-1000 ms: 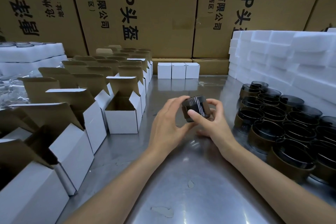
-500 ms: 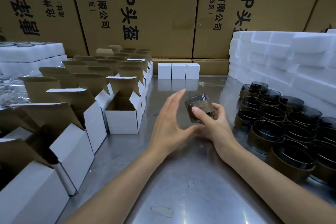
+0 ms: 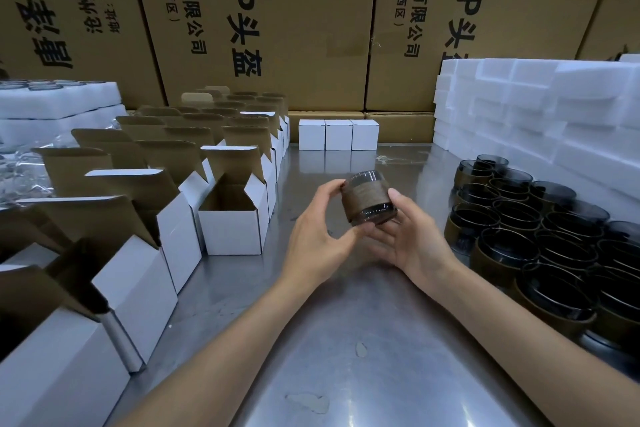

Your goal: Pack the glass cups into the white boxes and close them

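Observation:
A dark glass cup (image 3: pixel 367 198) with a brown paper band is held tilted above the metal table (image 3: pixel 346 340), between both hands. My left hand (image 3: pixel 317 236) grips its left side with curled fingers and thumb. My right hand (image 3: pixel 412 236) cradles it from below and the right, thumb on its side. An open white box (image 3: pixel 231 218) stands just left of the hands, its flap up and its inside showing nothing. Several more dark cups (image 3: pixel 540 236) are stacked on the right.
Rows of open white boxes (image 3: pixel 138 253) fill the left side. Three closed white boxes (image 3: pixel 337 134) stand at the back centre. White foam blocks (image 3: pixel 540 114) are piled at the back right, foam trays (image 3: pixel 52 104) at the back left. Large cardboard cartons (image 3: pixel 277 28) wall off the back.
The cup has turned from rim-facing-me to side-on. My left hand let go of it and opened half a second ago, and now grips it again.

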A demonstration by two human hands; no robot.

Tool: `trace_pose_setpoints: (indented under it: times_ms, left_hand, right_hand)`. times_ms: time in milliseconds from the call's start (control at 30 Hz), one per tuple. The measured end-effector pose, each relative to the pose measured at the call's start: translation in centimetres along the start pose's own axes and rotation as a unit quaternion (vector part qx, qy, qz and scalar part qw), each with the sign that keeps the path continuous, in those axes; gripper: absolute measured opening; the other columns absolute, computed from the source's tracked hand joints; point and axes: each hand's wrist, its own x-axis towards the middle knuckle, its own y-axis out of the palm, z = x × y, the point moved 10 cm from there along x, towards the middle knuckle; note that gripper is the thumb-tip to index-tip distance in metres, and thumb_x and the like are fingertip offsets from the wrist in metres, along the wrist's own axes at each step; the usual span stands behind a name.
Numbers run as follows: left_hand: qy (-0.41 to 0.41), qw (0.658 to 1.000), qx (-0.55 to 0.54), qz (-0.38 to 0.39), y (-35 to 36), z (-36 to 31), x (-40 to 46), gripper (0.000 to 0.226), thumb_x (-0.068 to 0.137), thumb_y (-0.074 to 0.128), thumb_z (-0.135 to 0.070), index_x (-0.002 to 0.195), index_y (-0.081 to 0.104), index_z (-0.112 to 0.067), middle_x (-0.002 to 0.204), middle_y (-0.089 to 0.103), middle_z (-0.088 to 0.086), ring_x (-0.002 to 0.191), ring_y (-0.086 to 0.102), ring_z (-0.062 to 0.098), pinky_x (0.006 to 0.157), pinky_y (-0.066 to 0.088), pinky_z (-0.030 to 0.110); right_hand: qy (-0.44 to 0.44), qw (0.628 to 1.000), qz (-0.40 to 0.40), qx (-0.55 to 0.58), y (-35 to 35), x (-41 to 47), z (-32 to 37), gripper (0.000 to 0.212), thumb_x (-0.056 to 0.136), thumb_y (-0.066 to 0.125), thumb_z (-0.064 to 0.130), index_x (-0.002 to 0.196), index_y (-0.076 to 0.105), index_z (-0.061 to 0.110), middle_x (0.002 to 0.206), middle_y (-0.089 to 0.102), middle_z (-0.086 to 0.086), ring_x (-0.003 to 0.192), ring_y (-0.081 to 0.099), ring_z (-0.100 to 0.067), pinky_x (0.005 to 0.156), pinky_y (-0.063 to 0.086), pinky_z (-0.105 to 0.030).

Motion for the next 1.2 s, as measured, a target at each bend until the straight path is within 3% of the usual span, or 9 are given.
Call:
trace_pose_setpoints:
  times_ms: [100,200,333,433,567,667,800,1000,1200]
  left_hand:
    - [-0.005,1.0,0.009,0.018,0.5,0.3,-0.1,0.076,0.073,0.082,-0.031,0.137,0.041,-0.027,0.136,0.048,-0.018,0.126,0.041,-0.008,0.102,0.032,0.008]
    - [0.017,1.0,0.021,0.013,0.3,-0.6,-0.2,0.081,0.07,0.081,-0.036,0.138,0.038,-0.033,0.134,0.044,-0.022,0.126,0.041,-0.004,0.104,0.033,0.011]
    - [0.065,0.996,0.055,0.017,0.4,-1.6,-0.3,0.07,0.073,0.079,-0.027,0.135,0.048,-0.029,0.119,0.052,-0.016,0.111,0.051,0.004,0.098,0.044,0.026]
    - [0.046,0.998,0.04,0.004,0.1,-1.4,-0.2,0.061,0.074,0.075,-0.034,0.13,0.053,-0.029,0.115,0.056,-0.016,0.105,0.054,-0.001,0.092,0.045,0.018]
    - [0.001,1.0,-0.006,-0.017,-0.6,-0.6,0.0,0.06,0.074,0.08,-0.022,0.118,0.045,-0.044,0.117,0.057,-0.03,0.11,0.056,-0.006,0.084,0.046,0.011]
    - [-0.025,0.999,-0.034,0.008,0.0,0.5,0.0,0.06,0.077,0.078,-0.01,0.118,0.043,-0.039,0.122,0.058,-0.026,0.12,0.052,-0.004,0.095,0.046,0.019]
    - [-0.033,0.998,-0.035,0.05,1.0,0.9,-0.2,0.065,0.076,0.077,-0.011,0.129,0.041,-0.024,0.126,0.056,-0.015,0.122,0.05,-0.001,0.099,0.041,0.02]
    - [-0.038,0.997,-0.033,0.052,0.9,0.7,-0.2,0.077,0.073,0.081,-0.016,0.136,0.037,-0.023,0.129,0.054,-0.015,0.122,0.051,0.003,0.097,0.041,0.014]
    - [-0.033,0.998,-0.019,0.042,0.7,0.5,-0.1,0.073,0.072,0.082,-0.016,0.132,0.041,-0.023,0.13,0.053,-0.013,0.118,0.054,0.007,0.098,0.044,0.023]
  right_hand:
    - [-0.052,0.997,-0.064,0.002,-1.2,-0.1,0.4,0.055,0.076,0.071,0.031,0.124,0.053,0.011,0.116,0.066,-0.011,0.091,0.068,-0.014,0.074,0.053,-0.027]
    - [-0.067,0.994,-0.082,-0.007,-1.4,-0.3,0.4,0.066,0.076,0.075,0.027,0.133,0.048,0.009,0.127,0.06,-0.014,0.103,0.067,-0.02,0.078,0.055,-0.027]
    - [-0.087,0.994,-0.068,-0.022,-0.8,-0.5,0.9,0.078,0.057,0.079,0.035,0.127,0.053,0.013,0.113,0.066,-0.009,0.092,0.069,-0.014,0.078,0.056,-0.026]
    - [-0.083,0.994,-0.053,-0.046,-0.3,-0.5,0.8,0.08,0.054,0.078,0.041,0.126,0.053,0.018,0.111,0.067,-0.001,0.094,0.067,-0.01,0.084,0.054,-0.033]
    - [-0.019,1.0,-0.002,-0.007,0.5,0.0,-0.1,0.049,0.082,0.057,0.049,0.122,0.056,0.02,0.107,0.068,0.002,0.088,0.065,-0.007,0.083,0.047,-0.029]
    - [0.011,1.0,0.027,0.009,0.6,0.1,-0.2,0.036,0.086,0.052,0.045,0.11,0.06,0.02,0.099,0.071,-0.001,0.082,0.069,-0.01,0.078,0.048,-0.028]
    - [-0.058,0.998,-0.016,-0.009,-0.1,-0.1,0.5,0.054,0.066,0.078,0.035,0.113,0.062,0.016,0.11,0.069,-0.008,0.093,0.069,-0.015,0.074,0.054,-0.024]
    - [-0.101,0.993,-0.059,-0.002,-0.8,-0.3,0.9,0.083,0.048,0.081,0.04,0.122,0.054,0.016,0.116,0.066,-0.006,0.102,0.067,-0.016,0.075,0.054,-0.026]
    - [-0.029,0.999,-0.007,0.044,0.1,0.1,0.2,0.04,0.077,0.06,0.042,0.106,0.061,0.014,0.088,0.07,-0.004,0.07,0.066,-0.011,0.061,0.053,-0.021]
